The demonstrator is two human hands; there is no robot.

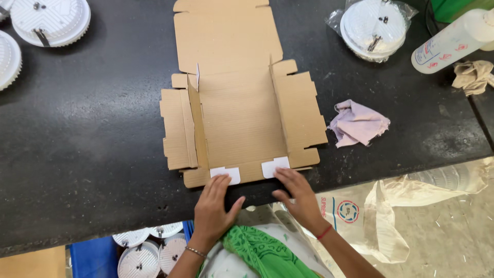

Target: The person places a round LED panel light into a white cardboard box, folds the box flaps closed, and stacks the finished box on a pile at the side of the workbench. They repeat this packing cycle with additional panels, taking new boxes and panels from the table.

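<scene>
A flat brown cardboard box blank (242, 110) lies unfolded on the black worktable (82, 134), its side flaps partly raised. My left hand (215, 206) rests at the blank's near edge, fingertips touching a white corner tab (226, 174). My right hand (296, 193) presses the near edge just below the other white tab (274, 166). Neither hand grips anything; the fingers lie spread and flat.
White round lamp housings sit at far left (49, 20) and, in a plastic bag, at far right (374, 28). A pink cloth (357, 123), a white squeeze bottle (453, 41) and a beige rag (472, 76) lie on the right. More white housings (149, 249) sit below the table.
</scene>
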